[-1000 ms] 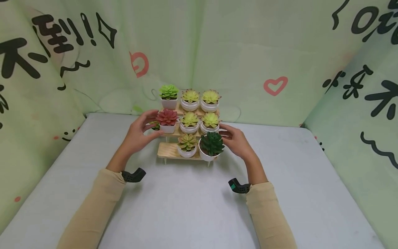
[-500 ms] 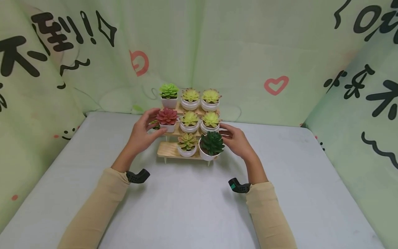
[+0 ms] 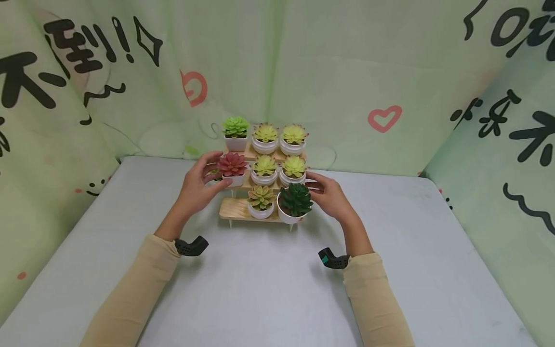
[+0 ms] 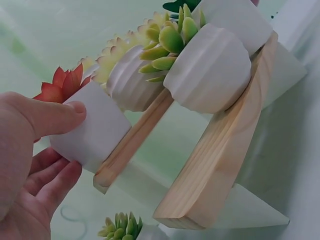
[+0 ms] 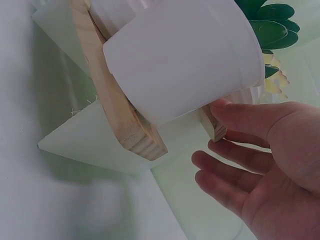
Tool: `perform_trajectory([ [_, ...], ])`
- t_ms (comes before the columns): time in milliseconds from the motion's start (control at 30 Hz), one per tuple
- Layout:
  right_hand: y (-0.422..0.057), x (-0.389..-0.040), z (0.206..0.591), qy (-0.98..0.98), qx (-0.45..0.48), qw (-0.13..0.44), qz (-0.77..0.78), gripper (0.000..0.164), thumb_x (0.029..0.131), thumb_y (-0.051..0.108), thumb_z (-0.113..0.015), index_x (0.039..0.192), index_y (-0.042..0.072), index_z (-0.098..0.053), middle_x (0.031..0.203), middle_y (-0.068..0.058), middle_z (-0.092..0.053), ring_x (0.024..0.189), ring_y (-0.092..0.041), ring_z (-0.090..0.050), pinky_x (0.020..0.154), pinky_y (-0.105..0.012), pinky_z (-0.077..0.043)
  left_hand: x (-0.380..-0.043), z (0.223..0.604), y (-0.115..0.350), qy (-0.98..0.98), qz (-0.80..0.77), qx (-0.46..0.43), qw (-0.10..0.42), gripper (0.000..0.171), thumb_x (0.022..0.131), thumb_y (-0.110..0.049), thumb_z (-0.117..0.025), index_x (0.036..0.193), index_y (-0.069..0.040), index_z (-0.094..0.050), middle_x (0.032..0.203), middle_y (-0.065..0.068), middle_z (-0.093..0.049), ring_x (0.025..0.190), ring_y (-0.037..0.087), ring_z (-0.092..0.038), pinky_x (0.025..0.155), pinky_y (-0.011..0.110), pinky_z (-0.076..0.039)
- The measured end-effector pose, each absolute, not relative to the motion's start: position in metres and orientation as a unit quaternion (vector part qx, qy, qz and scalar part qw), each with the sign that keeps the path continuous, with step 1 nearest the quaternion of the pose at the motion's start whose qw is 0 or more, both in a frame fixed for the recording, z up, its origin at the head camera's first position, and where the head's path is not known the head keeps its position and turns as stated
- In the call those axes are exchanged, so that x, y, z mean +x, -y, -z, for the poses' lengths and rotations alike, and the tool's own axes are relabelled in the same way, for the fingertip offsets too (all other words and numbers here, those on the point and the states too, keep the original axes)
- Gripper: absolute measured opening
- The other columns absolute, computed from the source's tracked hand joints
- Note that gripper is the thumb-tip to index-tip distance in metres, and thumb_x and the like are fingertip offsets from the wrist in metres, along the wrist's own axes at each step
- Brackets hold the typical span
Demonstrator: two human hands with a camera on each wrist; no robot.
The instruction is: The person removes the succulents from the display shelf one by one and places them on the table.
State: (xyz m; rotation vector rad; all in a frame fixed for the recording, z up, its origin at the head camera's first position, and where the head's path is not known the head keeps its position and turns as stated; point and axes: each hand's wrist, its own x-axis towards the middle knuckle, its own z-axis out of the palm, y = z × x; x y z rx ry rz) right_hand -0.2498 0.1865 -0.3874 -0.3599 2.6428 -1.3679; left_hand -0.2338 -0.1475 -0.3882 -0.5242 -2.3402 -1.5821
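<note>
A three-tier wooden plant stand (image 3: 234,208) bears several potted succulents. My left hand (image 3: 196,187) grips the white square pot of a red succulent (image 3: 232,165) at the left end of the middle shelf. In the left wrist view, the thumb presses one face of that pot (image 4: 95,127), with fingers behind it. At the stand's right side, my right hand (image 3: 328,193) pinches the end of the middle shelf (image 5: 215,127) between thumb and index finger, the other fingers loosely bent. Just in front is a dark green succulent (image 3: 296,200) in a round white pot on the bottom shelf.
Behind the left fingers, a small green succulent (image 4: 120,226) stands beyond the stand, mostly hidden in the head view. The top shelf carries a bright green succulent (image 3: 236,127) and two yellow-green ones. A printed curtain (image 3: 321,86) encloses the white table (image 3: 269,289).
My left hand has shifted slightly right along with its wrist, staying at the red succulent's pot. The right hand and the stand have kept their places.
</note>
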Motion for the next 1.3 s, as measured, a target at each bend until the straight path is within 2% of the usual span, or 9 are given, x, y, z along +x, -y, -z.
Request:
perform_trajectory([
  [200, -0.186, -0.248, 0.387, -0.879, -0.126, 0.067, 0.454, 0.055, 0.096, 0.009, -0.058, 0.147, 0.007, -0.039, 0.146, -0.019, -0.046, 0.129, -0.036, -0.052, 0.106, -0.047, -0.047, -0.233, 0.388, 0.152, 0.807, 0.546, -0.183, 0.128, 0.067, 0.085, -0.008, -0.073, 0.143, -0.007, -0.04, 0.136, 0.014, -0.05, 0.125, 0.028, -0.054, 0.101, 0.038, -0.052],
  [467, -0.185, -0.247, 0.385, -0.879, -0.132, 0.063, 0.454, 0.055, 0.096, 0.01, -0.059, 0.147, 0.006, -0.039, 0.146, -0.019, -0.046, 0.129, -0.037, -0.052, 0.106, -0.047, -0.048, -0.233, 0.383, 0.161, 0.797, 0.556, -0.204, 0.12, 0.066, 0.085, -0.007, -0.073, 0.143, -0.007, -0.041, 0.136, 0.013, -0.05, 0.123, 0.026, -0.054, 0.098, 0.02, -0.052],
  [567, -0.185, -0.247, 0.386, -0.879, -0.132, 0.063, 0.453, 0.055, 0.096, 0.01, -0.059, 0.147, 0.006, -0.039, 0.147, -0.019, -0.045, 0.129, -0.036, -0.052, 0.106, -0.046, -0.047, -0.231, 0.38, 0.166, 0.792, 0.561, -0.214, 0.111, 0.065, 0.085, -0.005, -0.072, 0.143, -0.007, -0.042, 0.14, 0.012, -0.049, 0.122, 0.019, -0.053, 0.096, 0.013, -0.05],
  [700, -0.185, -0.248, 0.386, -0.879, -0.131, 0.064, 0.455, 0.055, 0.096, 0.009, -0.058, 0.147, 0.006, -0.039, 0.148, -0.018, -0.044, 0.13, -0.036, -0.051, 0.107, -0.046, -0.047, -0.23, 0.377, 0.174, 0.784, 0.569, -0.223, 0.103, 0.066, 0.084, -0.001, -0.072, 0.142, -0.006, -0.042, 0.142, 0.013, -0.048, 0.121, 0.012, -0.053, 0.094, 0.01, -0.049],
  [767, -0.186, -0.249, 0.387, -0.878, -0.132, 0.064, 0.455, 0.055, 0.096, 0.008, -0.057, 0.147, 0.006, -0.038, 0.149, -0.018, -0.043, 0.13, -0.036, -0.051, 0.107, -0.046, -0.047, -0.23, 0.376, 0.178, 0.787, 0.567, -0.222, 0.1, 0.066, 0.084, -0.002, -0.072, 0.143, -0.006, -0.042, 0.142, 0.013, -0.049, 0.121, 0.012, -0.052, 0.094, 0.01, -0.049],
  [967, -0.188, -0.249, 0.39, -0.874, -0.136, 0.068, 0.461, 0.055, 0.096, 0.005, -0.056, 0.148, 0.006, -0.038, 0.149, -0.017, -0.043, 0.132, -0.035, -0.05, 0.108, -0.046, -0.045, -0.23, 0.376, 0.185, 0.801, 0.554, -0.21, 0.085, 0.068, 0.084, -0.005, -0.073, 0.143, -0.008, -0.04, 0.138, 0.014, -0.053, 0.124, 0.024, -0.054, 0.095, 0.012, -0.05],
  [1300, -0.188, -0.252, 0.391, -0.875, -0.137, 0.067, 0.459, 0.055, 0.096, 0.008, -0.057, 0.148, 0.006, -0.037, 0.149, -0.018, -0.042, 0.132, -0.036, -0.049, 0.109, -0.047, -0.045, -0.232, 0.373, 0.197, 0.824, 0.53, -0.188, 0.067, 0.072, 0.083, -0.009, -0.076, 0.145, -0.014, -0.04, 0.135, 0.012, -0.053, 0.123, 0.024, -0.054, 0.097, 0.023, -0.053],
])
